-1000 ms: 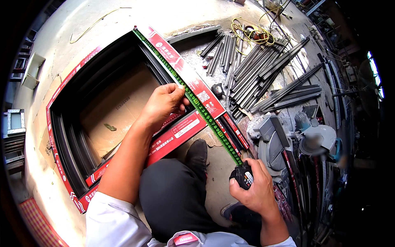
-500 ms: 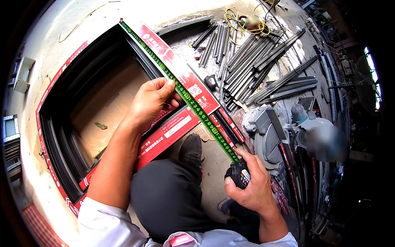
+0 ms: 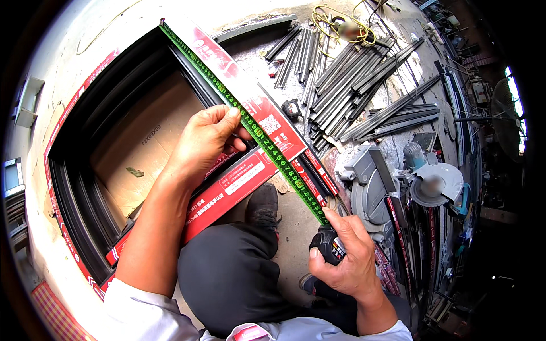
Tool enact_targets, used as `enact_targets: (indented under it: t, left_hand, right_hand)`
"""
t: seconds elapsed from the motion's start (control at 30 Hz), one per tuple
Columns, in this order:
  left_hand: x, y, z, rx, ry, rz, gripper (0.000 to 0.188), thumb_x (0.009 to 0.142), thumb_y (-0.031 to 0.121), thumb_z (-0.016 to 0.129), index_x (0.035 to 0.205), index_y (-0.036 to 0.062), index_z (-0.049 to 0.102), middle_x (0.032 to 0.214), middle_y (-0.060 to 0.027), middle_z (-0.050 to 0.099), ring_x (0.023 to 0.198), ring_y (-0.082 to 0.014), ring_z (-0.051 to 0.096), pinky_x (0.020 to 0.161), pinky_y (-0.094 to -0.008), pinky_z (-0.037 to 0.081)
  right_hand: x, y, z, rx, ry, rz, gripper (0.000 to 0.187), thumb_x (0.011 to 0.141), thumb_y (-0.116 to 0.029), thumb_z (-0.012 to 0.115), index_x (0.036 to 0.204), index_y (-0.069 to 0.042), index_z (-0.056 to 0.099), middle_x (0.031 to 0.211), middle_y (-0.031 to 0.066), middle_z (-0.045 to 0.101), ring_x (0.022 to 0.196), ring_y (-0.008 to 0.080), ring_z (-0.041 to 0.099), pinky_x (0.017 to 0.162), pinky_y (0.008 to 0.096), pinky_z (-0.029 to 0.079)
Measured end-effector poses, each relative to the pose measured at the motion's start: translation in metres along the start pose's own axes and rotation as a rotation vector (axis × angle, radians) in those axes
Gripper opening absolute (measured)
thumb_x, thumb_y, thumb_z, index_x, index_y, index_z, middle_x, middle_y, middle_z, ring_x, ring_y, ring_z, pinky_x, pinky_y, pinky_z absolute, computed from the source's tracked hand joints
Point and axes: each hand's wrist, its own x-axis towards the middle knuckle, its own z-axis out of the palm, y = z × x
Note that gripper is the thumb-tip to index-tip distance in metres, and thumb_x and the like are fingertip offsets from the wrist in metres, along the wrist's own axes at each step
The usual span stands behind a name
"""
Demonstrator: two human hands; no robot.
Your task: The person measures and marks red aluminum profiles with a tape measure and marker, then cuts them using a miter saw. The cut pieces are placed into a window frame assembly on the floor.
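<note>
A green tape measure blade (image 3: 273, 152) stretches diagonally along the red-wrapped side of a black rectangular frame (image 3: 102, 116), its end at the frame's far corner. My right hand (image 3: 350, 258) grips the black tape measure case (image 3: 328, 245), with the index finger reaching up against the blade near the case mouth. Partway along, my left hand (image 3: 213, 133) pinches the blade's edge between thumb and fingers, just above the frame's near corner. Red protective film (image 3: 227, 182) covers the frame's near side too. Brown cardboard (image 3: 151, 139) shows inside the frame.
Cut dark metal profiles (image 3: 347, 79) lie heaped at the far right, near a yellow cable (image 3: 341, 28). A second tape measure (image 3: 291, 108) rests beside the frame. To the right stands a cutting saw with a round blade (image 3: 430, 190). My bent knee (image 3: 233, 273) is below the frame.
The view has shifted slightly. Both hands keep their hold on the tape measure, and the blade stays stretched along the frame.
</note>
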Motion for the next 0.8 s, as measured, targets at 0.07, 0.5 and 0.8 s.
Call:
enact_targets:
  t: [0.07,0.5,0.8]
  left_hand:
    - [0.0007,-0.0001,0.0005,0.002,-0.004,0.010,0.029,0.114,0.026,0.054,0.099,0.0047,0.068,0.089,-0.0019,0.070,0.071,-0.0063,0.062,0.068,-0.0216,0.052]
    - [0.0046,-0.0023,0.0022,-0.031,-0.025,0.016,0.028,0.114,0.025,0.054,0.101,0.0037,0.067,0.089,-0.0038,0.070,0.071,-0.0080,0.061,0.067,-0.0226,0.052]
    - [0.0023,-0.0014,-0.0015,-0.037,-0.018,-0.013,0.030,0.115,0.027,0.052,0.101,0.0056,0.067,0.090,-0.0018,0.070,0.070,-0.0060,0.061,0.062,-0.0208,0.048]
  right_hand:
    - [-0.0001,0.0001,0.0002,-0.004,0.000,0.003,0.071,0.074,-0.021,0.082,0.139,-0.002,0.064,0.100,0.0153,0.064,0.081,0.0305,0.066,0.074,0.0409,0.057]
    - [-0.0011,0.0003,0.0037,-0.011,0.048,-0.004,0.068,0.070,-0.019,0.081,0.133,0.001,0.067,0.098,0.0169,0.065,0.080,0.0302,0.068,0.074,0.0400,0.057]
    - [0.0001,-0.0004,0.0065,0.002,0.063,-0.022,0.067,0.068,-0.017,0.081,0.130,0.002,0.068,0.098,0.0183,0.066,0.082,0.0324,0.069,0.074,0.0415,0.058]
